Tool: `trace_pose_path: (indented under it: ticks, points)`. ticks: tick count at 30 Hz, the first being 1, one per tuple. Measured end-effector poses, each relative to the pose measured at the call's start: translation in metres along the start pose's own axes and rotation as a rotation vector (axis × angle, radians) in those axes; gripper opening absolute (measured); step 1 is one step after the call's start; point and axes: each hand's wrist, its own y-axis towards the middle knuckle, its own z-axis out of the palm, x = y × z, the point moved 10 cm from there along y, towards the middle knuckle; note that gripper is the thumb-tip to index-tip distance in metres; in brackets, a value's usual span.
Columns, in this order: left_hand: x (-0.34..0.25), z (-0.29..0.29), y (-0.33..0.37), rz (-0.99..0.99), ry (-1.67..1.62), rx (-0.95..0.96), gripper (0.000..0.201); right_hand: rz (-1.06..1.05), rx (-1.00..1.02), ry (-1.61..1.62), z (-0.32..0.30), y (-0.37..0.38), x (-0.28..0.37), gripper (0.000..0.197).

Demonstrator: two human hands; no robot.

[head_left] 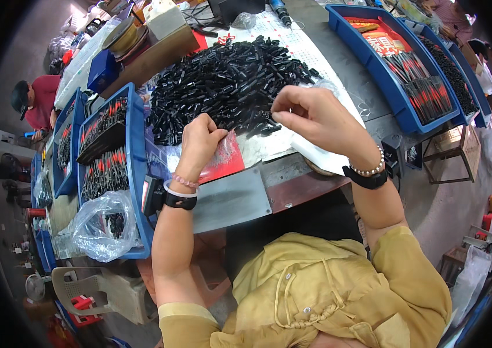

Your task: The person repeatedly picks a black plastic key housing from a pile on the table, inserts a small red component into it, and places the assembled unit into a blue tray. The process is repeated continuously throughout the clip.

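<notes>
A broad heap of small black plastic parts (217, 87) covers the middle of the table. At its near edge, my left hand (199, 142) is closed, thumb against fingers, beside a small pile of thin, shiny pieces (227, 152) on a red sheet (223, 169). Whatever those fingers hold, if anything, is hidden. My right hand (310, 119) is raised over the heap's near right edge, its fingers curled and thumb drawn in toward them. Anything in that pinch is too small to make out. A few black parts (264, 129) lie loose below it.
Blue trays of black-and-red pieces flank me, one at left (147, 133) and one at right (400, 116). A clear plastic bag (107, 226) rests on the left tray. Behind the heap stand a blue box (102, 71) and a wooden board (153, 61). Another person (43, 98) is at far left.
</notes>
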Motion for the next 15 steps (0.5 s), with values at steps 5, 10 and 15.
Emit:
trace_pose_path:
  ticks: [5,10,15]
  points:
    - [-0.002,-0.011,-0.037,-0.112,-0.432,0.028,0.025,-0.029,0.069,-0.015,0.028,-0.019,-0.008,0.012]
    - [-0.032,-0.007,-0.096,-0.192,-1.258,0.039,0.033,-0.108,0.150,0.149,0.062,-0.038,0.010,0.013]
    - [-0.051,0.011,-0.125,-0.201,-1.586,-0.046,0.029,0.063,0.182,0.321,0.078,-0.058,0.013,0.021]
